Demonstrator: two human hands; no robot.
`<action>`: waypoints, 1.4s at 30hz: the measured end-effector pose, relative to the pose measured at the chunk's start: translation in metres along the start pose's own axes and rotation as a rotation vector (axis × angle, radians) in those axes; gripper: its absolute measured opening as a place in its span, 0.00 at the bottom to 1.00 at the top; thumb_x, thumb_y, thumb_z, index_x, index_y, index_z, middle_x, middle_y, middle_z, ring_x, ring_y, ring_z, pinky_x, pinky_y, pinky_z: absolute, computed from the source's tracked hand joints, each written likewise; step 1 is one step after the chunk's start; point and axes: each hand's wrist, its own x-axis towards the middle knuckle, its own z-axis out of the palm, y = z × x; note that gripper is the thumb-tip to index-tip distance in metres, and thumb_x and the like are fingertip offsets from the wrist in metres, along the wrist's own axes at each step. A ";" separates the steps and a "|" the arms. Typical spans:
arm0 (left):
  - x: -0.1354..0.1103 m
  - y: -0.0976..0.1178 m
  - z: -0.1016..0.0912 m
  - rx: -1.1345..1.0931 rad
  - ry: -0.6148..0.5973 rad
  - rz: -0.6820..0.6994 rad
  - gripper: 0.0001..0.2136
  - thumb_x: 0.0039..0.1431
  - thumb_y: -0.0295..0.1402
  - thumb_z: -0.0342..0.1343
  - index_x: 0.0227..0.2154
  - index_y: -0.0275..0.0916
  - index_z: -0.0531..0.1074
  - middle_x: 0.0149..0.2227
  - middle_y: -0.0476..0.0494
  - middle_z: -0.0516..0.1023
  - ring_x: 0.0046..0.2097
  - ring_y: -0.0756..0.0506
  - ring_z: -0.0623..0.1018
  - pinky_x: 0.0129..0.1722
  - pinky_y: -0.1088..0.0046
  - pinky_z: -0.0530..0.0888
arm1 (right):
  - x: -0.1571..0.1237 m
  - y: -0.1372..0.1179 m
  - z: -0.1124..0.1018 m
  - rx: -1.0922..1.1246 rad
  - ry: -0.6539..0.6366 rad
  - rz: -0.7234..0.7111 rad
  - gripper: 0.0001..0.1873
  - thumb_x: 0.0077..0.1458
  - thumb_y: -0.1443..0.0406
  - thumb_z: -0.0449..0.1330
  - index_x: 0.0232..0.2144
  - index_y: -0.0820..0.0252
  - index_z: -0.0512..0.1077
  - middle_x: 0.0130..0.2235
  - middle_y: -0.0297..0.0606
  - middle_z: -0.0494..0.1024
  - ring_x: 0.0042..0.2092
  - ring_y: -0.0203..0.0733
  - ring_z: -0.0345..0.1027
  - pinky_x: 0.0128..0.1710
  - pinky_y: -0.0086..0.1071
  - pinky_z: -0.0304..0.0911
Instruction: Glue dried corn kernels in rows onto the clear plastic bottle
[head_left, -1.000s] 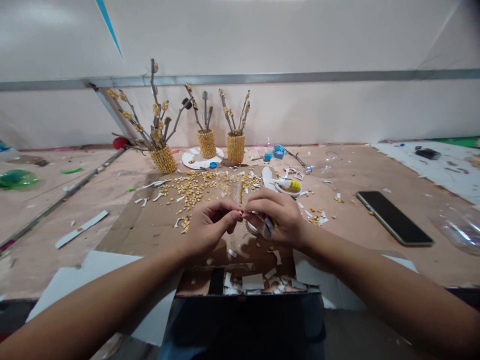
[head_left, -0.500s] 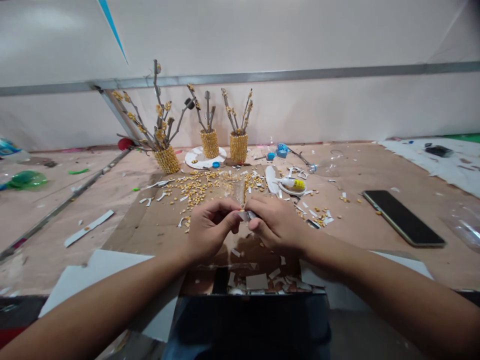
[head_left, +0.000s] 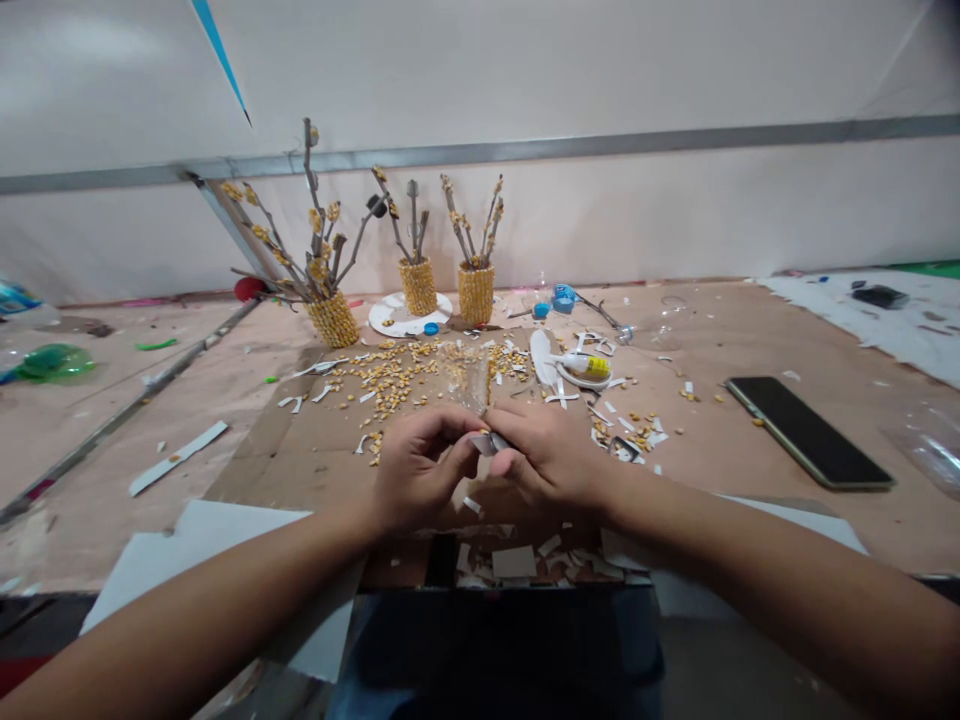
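At the middle of the frame my right hand (head_left: 556, 450) clamps a small grey flat piece (head_left: 491, 444) between thumb and fingers, its end pointing at my other hand. My left hand (head_left: 420, 462) meets it there, thumb and fingertip pinched on a yellow bit (head_left: 484, 432), too small to name for sure. Both hands are above the brown cardboard (head_left: 277, 450), fingertips close together.

Just beyond my fingers, near the center, lie a crumpled clear plastic piece (head_left: 463, 368) and scattered corn kernels (head_left: 397, 378). Right of center, a glue bottle (head_left: 585, 366) with a yellow label lies on its side among white scraps. A phone (head_left: 810, 432) lies at the right, dark screen up.

In the upper left and upper middle stand three corn-covered pots, the left pot (head_left: 333, 320) tilted, the middle pot (head_left: 418, 287) on a white plate (head_left: 382, 318), the right pot (head_left: 475, 295) beside it; twigs rise from each. A white strip (head_left: 178, 458) lies at the left.
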 end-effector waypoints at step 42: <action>0.011 -0.010 -0.003 -0.310 -0.099 -0.373 0.20 0.60 0.51 0.71 0.31 0.36 0.80 0.23 0.48 0.75 0.23 0.52 0.72 0.24 0.77 0.69 | 0.001 0.007 -0.011 0.141 0.285 -0.217 0.08 0.65 0.73 0.64 0.43 0.61 0.80 0.40 0.42 0.83 0.40 0.39 0.79 0.39 0.32 0.75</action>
